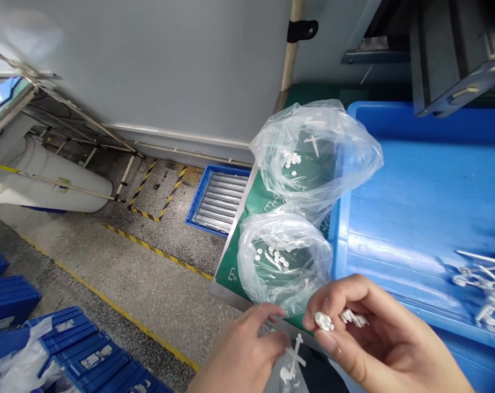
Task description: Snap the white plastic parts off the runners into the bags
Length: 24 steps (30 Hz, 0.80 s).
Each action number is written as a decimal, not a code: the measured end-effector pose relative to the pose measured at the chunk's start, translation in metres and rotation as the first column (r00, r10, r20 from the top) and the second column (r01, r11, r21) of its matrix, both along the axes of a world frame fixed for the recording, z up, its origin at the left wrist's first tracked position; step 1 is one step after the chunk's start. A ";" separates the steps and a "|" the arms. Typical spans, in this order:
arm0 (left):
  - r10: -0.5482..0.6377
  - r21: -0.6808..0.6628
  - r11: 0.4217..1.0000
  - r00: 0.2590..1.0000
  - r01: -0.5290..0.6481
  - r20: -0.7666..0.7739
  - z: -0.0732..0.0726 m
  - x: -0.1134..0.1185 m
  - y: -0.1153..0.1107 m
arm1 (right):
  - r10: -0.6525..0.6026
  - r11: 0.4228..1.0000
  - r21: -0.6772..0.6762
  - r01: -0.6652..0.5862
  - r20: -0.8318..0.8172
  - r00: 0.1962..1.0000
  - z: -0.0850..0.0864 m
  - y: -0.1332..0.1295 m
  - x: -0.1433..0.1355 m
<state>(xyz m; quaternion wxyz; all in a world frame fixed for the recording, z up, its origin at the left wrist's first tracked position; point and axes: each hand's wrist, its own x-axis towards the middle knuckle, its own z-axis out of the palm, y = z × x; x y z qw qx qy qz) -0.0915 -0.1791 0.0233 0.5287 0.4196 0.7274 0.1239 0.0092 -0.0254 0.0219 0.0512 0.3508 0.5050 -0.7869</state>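
White plastic parts (324, 321) sit in the right hand (365, 333), at the lower right of the frame, in front of the near corner of a blue tray (394, 207). A green table (234, 256) ends in a metal edge (231, 297) slanting down through the center, with speckled floor (149, 284) beyond it on the left. The tray's raised left wall borders two clear bags: a near bag (286, 222) and a far bag (359, 147), both with mouths spread wide. A broad stretch of tray floor shows between that wall and a heap of white pieces (490, 284) at the right edge. The right thumb and forefinger close on one small part, while another lies against the curled fingers behind. The left hand (251, 344), at bottom center, has its fingers bent, tips beside a white cross-shaped piece (294, 353); whether they pinch it I cannot tell.
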 end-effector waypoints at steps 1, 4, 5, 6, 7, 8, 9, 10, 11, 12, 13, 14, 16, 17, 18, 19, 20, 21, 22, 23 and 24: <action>0.002 0.010 1.000 1.000 -0.002 0.003 -0.001 0.000 0.000 | 0.000 1.000 0.007 0.000 0.004 1.000 0.000 0.000 -0.001; 0.010 0.025 1.000 1.000 -0.010 0.014 -0.004 0.000 -0.001 | 0.011 0.999 0.042 -0.012 0.022 1.000 0.001 0.001 -0.002; 0.013 0.023 1.000 1.000 -0.014 0.016 -0.004 0.000 0.000 | 0.017 0.998 0.061 -0.018 0.024 1.000 0.001 0.001 -0.003; 0.016 0.018 1.000 1.000 -0.017 0.020 -0.004 0.000 0.001 | 0.024 0.996 0.088 -0.026 0.020 0.999 0.002 0.001 -0.003; 0.019 0.013 1.000 0.999 -0.019 0.027 -0.004 0.000 0.001 | 0.034 0.992 0.118 -0.035 0.012 0.999 0.002 0.001 -0.002; 0.022 0.008 1.000 0.999 -0.022 0.034 -0.003 0.000 0.002 | 0.045 0.987 0.155 -0.045 -0.002 0.999 0.003 0.001 -0.002; 0.025 0.001 1.000 0.999 -0.025 0.043 -0.002 -0.001 0.002 | 0.063 0.978 0.198 -0.059 -0.012 0.998 0.003 0.002 -0.001; 0.028 -0.006 1.000 0.998 -0.027 0.055 -0.002 -0.001 0.001 | 0.088 0.965 0.250 -0.081 -0.016 0.996 0.002 0.002 -0.001; 0.031 -0.014 0.999 0.997 -0.031 0.073 -0.001 -0.002 0.000 | 0.128 0.942 0.314 -0.116 -0.020 0.992 0.000 0.003 -0.002; 0.037 -0.021 0.999 0.995 -0.035 0.096 -0.001 -0.002 -0.001 | 0.180 0.908 0.388 -0.159 -0.019 0.984 -0.004 0.003 -0.003; 0.048 -0.026 0.999 0.992 -0.045 0.121 -0.001 -0.003 -0.003 | 0.242 0.859 0.467 -0.209 -0.012 0.970 -0.009 0.003 -0.006; 0.067 -0.022 0.998 0.987 -0.064 0.148 -0.001 -0.002 -0.005 | 0.309 0.795 0.546 -0.263 0.007 0.951 -0.015 0.003 -0.009; 0.147 0.026 0.988 0.970 -0.155 0.194 0.000 -0.001 -0.009 | 0.438 0.632 0.682 -0.369 0.079 0.895 -0.031 0.001 -0.016; 0.214 0.060 0.971 0.953 -0.231 0.214 0.000 0.001 -0.010 | 0.485 0.546 0.732 -0.408 0.121 0.866 -0.039 -0.001 -0.020; 0.294 0.097 0.941 0.926 -0.324 0.236 0.000 0.003 -0.010 | 0.515 0.473 0.770 -0.428 0.153 0.843 -0.044 -0.002 -0.023; 0.378 0.128 0.899 0.889 -0.419 0.259 0.001 0.004 -0.010 | 0.531 0.426 0.798 -0.426 0.160 0.832 -0.048 -0.002 -0.025; 0.457 0.150 0.848 0.844 -0.509 0.280 0.002 0.006 -0.008 | 0.532 0.419 0.817 -0.397 0.134 0.836 -0.048 -0.001 -0.026; 0.527 0.166 0.794 0.798 -0.585 0.292 0.004 0.008 -0.006 | 0.513 0.459 0.817 -0.350 0.078 0.855 -0.045 0.001 -0.025; 0.586 0.181 0.742 0.755 -0.646 0.293 0.006 0.010 -0.002 | 0.473 0.536 0.790 -0.297 0.011 0.881 -0.039 0.004 -0.023; 0.634 0.202 0.694 0.719 -0.691 0.285 0.008 0.011 0.002 | 0.430 0.634 0.726 -0.268 -0.042 0.902 -0.030 0.008 -0.020; 0.673 0.226 0.650 0.688 -0.725 0.272 0.011 0.012 0.006 | 0.403 0.735 0.620 -0.276 -0.072 0.912 -0.020 0.013 -0.016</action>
